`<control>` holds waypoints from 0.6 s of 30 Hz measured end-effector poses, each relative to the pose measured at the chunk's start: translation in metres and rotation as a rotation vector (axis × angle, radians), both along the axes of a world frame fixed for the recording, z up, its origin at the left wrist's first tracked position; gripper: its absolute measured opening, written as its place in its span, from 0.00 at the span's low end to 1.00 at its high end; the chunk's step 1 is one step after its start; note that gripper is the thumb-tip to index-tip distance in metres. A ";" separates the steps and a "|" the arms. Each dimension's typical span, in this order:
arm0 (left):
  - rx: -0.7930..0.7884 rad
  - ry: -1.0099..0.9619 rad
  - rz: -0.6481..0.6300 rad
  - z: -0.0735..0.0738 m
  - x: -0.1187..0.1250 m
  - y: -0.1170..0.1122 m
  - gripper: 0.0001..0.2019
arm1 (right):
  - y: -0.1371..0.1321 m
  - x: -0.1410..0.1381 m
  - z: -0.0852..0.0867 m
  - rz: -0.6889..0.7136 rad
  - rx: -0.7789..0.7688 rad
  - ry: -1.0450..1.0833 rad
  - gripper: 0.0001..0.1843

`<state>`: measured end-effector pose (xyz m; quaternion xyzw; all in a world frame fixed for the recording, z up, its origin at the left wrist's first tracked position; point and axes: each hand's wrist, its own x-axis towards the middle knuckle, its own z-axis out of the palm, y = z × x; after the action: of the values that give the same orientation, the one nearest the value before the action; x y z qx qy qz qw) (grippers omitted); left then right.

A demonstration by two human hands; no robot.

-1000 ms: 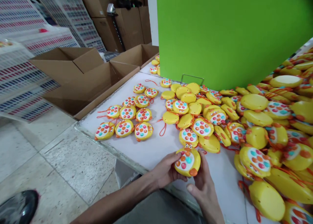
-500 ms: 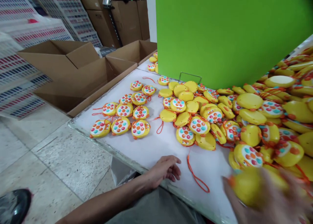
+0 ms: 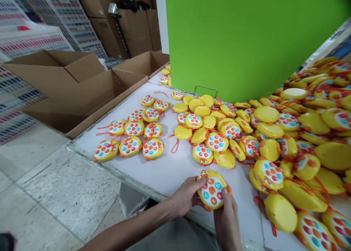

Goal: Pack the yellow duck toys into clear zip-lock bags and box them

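Both of my hands hold one yellow round toy (image 3: pixel 212 190) with coloured buttons on its white face, at the near edge of the white table (image 3: pixel 170 167). My left hand (image 3: pixel 185 195) grips its left side. My right hand (image 3: pixel 226 218) holds its right and lower side, fingertips at the rim. Just behind it lie a face-up toy (image 3: pixel 203 153) and a face-down one (image 3: pixel 224 158). To the right rises a big heap of the same yellow toys (image 3: pixel 298 134) with orange cords.
A neat group of face-up toys (image 3: pixel 131 137) lies at the table's left part. Open cardboard boxes (image 3: pixel 79 86) stand beside the table's left edge. A green panel (image 3: pixel 246 39) stands behind the heap. Stacked white crates (image 3: pixel 33 42) are at far left above a speckled floor (image 3: pixel 55 192).
One second ago both hands held a toy here. Half a second ago my right hand was off at the right heap on a yellow toy. Now both hands hold a toy at the table's edge.
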<state>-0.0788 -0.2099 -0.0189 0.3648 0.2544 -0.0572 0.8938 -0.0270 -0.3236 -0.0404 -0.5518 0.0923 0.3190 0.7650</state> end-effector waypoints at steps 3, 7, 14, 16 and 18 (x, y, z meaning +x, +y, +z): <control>0.175 0.023 0.047 0.003 -0.003 0.008 0.24 | 0.000 0.001 -0.001 0.051 -0.007 -0.087 0.29; 0.501 0.016 0.054 0.008 -0.010 0.017 0.22 | -0.003 0.003 0.013 0.234 -0.192 -0.327 0.30; 0.723 0.144 0.039 0.004 -0.012 0.027 0.20 | 0.004 -0.007 0.016 0.270 -0.167 -0.303 0.29; 0.721 0.073 -0.003 0.006 -0.011 0.030 0.18 | 0.005 -0.004 0.012 0.278 -0.117 -0.269 0.28; 0.656 -0.015 -0.020 0.009 -0.012 0.030 0.19 | 0.006 -0.001 0.009 0.272 -0.046 -0.211 0.27</control>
<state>-0.0906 -0.1795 -0.0097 0.6362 0.2492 0.0216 0.7299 -0.0276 -0.3174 -0.0310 -0.6069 -0.0571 0.3577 0.7074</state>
